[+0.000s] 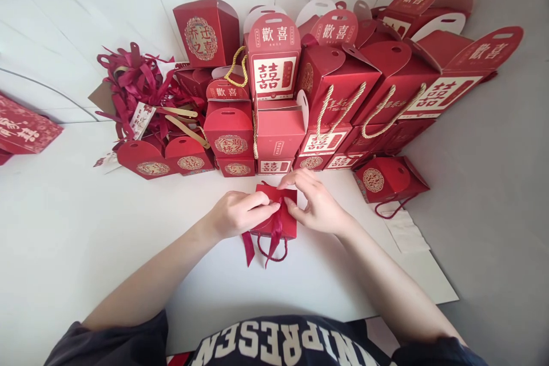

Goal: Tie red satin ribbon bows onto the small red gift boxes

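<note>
Left hand (238, 213) pinching ribbon (277, 227), right hand (316, 206) over box (290, 227)

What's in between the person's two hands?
Between left hand and right hand, the head view shows a shiny crimson ribbon over a small red cardboard box.

free room and obstacles on the white table (107, 229): the broadest open passage lies at left, beside the left forearm (158, 274), bounded on its far side by the ribbon heap (143, 83) and low boxes (148, 157). between the forearms, a near approach leads to the red box (290, 229), whose cord handle (283, 255) and ribbon tails (275, 233) protrude into it. the left hand (239, 213) and right hand (317, 204) obstruct access from either side. stacked boxes (281, 117) close the far side, leaving only a narrow gap. at right, a channel separates the right forearm (390, 277) from a lone box (392, 178); farther right, a grey surface (501, 154) limits passage.
</note>
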Demonstrator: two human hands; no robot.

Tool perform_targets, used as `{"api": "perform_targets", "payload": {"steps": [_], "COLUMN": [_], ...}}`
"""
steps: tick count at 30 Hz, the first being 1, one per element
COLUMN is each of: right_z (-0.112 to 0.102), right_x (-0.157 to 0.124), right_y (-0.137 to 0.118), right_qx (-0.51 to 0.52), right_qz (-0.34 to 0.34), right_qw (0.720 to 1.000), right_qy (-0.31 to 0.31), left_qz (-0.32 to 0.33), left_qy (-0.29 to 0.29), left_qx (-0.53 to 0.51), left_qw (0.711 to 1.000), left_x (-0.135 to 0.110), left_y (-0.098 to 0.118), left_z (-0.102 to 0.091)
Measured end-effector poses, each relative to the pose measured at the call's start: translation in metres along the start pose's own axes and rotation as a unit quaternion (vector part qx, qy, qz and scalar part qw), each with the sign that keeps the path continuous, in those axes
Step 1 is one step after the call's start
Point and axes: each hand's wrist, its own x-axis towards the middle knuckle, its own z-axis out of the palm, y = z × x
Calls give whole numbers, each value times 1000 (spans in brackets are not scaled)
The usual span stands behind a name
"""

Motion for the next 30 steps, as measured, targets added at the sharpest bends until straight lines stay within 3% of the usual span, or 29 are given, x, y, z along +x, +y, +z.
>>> {"api": "perform_targets", "payload": {"steps": [3,8,12,16,17,19,22,26,30], "right_z": [2,15,12,-26,-38,-58,-71,-56,-29], "right_x": [0,-2,-3,-13,-16,-23,-24,-12,-2], "right_y": [-3,-3,9,30,33,36,27,10,5], "right_qx": [82,71,-58,-228,-254,-265,-144,32,44], "right_qz": [3,43,57,146,172,177,130,63,13], "right_qw": [996,995,988,943,935,946,977,989,993], "right_qy": [-35,59,128,191,176,56,-84,-131,-109], "left_qz": [-13,5,14,18,18,12,3,2,-1], "left_qy": [-3,0,-21,-23,-22,-22,-33,-43,-19], "left_qx": [-2,-11,-35,-50,-52,-55,-63,-63,-63], "left_qw": [1000,1000,999,998,998,998,997,997,998], "left_x": [1,3,2,0,-1,-1,-1,-2,-3], "left_y": [1,2,1,0,-1,0,0,0,-2], "left_z": [0,-1,-2,-1,-1,0,-1,-2,2]}}
